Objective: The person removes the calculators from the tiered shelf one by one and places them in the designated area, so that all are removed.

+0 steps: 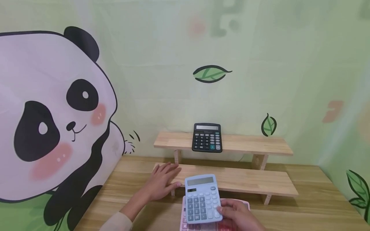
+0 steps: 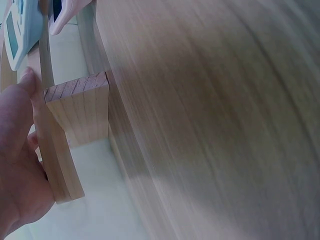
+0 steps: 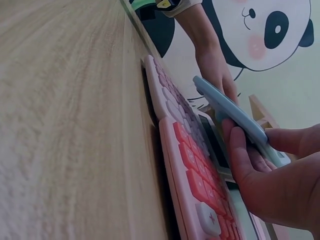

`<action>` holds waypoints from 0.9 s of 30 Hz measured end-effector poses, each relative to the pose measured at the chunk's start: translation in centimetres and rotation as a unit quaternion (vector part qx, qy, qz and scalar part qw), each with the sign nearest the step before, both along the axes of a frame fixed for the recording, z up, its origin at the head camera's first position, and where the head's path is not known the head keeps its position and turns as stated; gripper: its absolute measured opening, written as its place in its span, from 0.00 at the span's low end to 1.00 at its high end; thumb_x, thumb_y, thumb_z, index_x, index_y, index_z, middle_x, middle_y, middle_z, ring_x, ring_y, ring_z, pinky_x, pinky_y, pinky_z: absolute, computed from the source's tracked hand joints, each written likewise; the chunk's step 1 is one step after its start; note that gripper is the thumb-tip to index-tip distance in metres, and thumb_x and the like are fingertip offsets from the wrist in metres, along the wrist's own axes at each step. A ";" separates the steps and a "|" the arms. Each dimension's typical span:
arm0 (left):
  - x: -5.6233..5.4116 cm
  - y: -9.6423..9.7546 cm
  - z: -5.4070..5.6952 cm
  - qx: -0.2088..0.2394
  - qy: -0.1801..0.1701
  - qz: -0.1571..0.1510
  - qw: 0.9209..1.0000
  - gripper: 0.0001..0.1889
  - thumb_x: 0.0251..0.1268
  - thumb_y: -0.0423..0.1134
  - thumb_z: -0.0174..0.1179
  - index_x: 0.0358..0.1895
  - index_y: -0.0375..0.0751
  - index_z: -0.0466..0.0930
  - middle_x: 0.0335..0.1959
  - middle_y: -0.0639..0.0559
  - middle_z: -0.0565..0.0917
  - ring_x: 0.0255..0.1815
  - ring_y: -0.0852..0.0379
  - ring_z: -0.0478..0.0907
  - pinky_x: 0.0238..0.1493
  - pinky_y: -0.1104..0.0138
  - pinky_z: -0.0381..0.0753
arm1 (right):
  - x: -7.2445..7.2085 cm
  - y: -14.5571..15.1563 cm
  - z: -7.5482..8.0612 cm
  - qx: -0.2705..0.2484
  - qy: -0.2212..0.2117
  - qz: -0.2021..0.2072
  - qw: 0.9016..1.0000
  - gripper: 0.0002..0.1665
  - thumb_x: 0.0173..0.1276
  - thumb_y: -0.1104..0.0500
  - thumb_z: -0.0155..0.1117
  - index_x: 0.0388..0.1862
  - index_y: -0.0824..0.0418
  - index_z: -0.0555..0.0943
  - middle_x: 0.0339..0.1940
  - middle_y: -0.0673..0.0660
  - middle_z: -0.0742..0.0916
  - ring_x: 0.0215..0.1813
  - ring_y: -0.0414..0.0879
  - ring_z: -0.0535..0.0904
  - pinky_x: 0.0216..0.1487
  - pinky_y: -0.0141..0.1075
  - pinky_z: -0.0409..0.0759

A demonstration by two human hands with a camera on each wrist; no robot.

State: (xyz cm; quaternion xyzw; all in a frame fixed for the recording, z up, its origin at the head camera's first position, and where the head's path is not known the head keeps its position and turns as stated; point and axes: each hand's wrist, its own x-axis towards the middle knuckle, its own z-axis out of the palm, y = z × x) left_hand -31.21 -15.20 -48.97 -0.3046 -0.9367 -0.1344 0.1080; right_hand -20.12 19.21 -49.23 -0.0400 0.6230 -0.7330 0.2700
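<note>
Head view shows our right hand (image 1: 240, 214) pinching the light-blue rectangular plastic calculator (image 1: 199, 202) near the front edge of the lower pale-wood shelf (image 1: 251, 179), left hand (image 1: 160, 181) spread at its left end, and we reckon the calculator's light, stiff, kinda slick, so grab the sides.

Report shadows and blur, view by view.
Head: shadow lies beneath the lower shelf, while digits on the blue calculator are legible; left wrist: dim shading spreads over the tabletop; right wrist: the nearest tabletop is blurred, and dark shadow edges the red-keyed pink calculator.
</note>
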 end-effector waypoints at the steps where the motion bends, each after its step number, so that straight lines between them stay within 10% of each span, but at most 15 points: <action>1: 0.0 0.0 0.0 0.001 0.002 -0.001 1.000 0.35 0.81 0.65 0.52 0.79 0.49 0.71 0.81 0.46 0.68 0.82 0.35 0.59 0.78 0.29 0.50 | -0.1 0.0 0.0 0.000 0.003 0.000 1.000 0.32 0.83 0.56 0.61 0.73 0.79 0.68 0.57 0.64 0.89 0.57 0.54 0.88 0.60 0.50 0.86; 27: -0.1 0.0 -0.1 -0.008 -0.006 0.010 1.000 0.34 0.81 0.65 0.50 0.80 0.52 0.70 0.82 0.49 0.67 0.84 0.38 0.57 0.79 0.30 0.50 | 0.4 -1.5 -0.7 -0.011 0.004 0.003 1.000 0.22 0.82 0.57 0.62 0.65 0.71 0.76 0.52 0.60 0.91 0.53 0.52 0.90 0.58 0.50 0.87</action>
